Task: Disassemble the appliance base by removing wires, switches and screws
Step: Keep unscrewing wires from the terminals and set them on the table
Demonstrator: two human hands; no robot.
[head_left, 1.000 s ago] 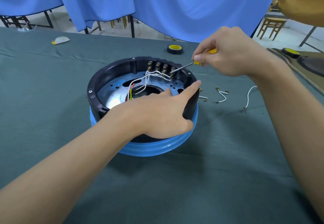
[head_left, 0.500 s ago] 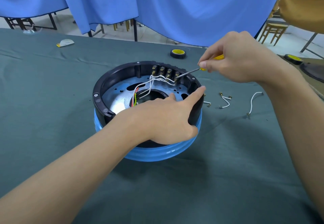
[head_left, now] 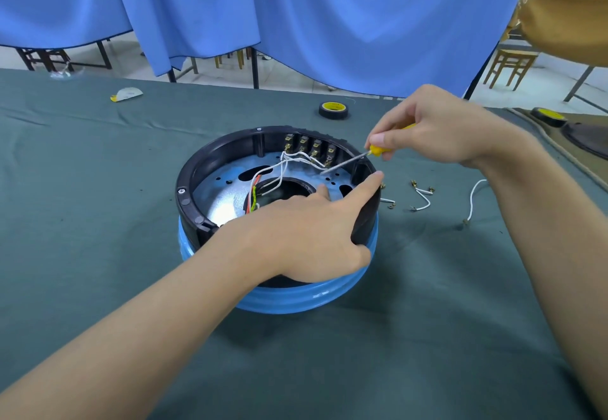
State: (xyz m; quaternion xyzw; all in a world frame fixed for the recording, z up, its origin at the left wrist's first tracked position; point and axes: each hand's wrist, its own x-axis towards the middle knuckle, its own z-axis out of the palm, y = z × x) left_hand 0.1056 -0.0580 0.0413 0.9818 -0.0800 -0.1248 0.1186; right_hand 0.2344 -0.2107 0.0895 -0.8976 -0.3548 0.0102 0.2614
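Two bare forearms reach in from the near edge of the green cloth point(head_left: 98, 255). The left hand point(head_left: 306, 235) lies flat over the near rim of the appliance base point(head_left: 197, 186), fingers spread, the forefinger stretched along the right wall and the thumb hooked over the outside. That round base sits mid-table, a stiff black plastic ring on a glossy blue skirt; it looks light and likely to skid, so pressing down on the rim is the sound hold. Beyond, the right hand point(head_left: 437, 130) pinches a yellow-handled screwdriver point(head_left: 348, 161), its tip near the rightmost of four switches point(head_left: 309, 146) on the far wall, though actual contact is hard to judge. Thin white wires point(head_left: 296, 158) there will bend easily; pull them by the terminals. Loose wire pieces point(head_left: 422, 197) lie to the right, a tape roll point(head_left: 333, 109) farther back.
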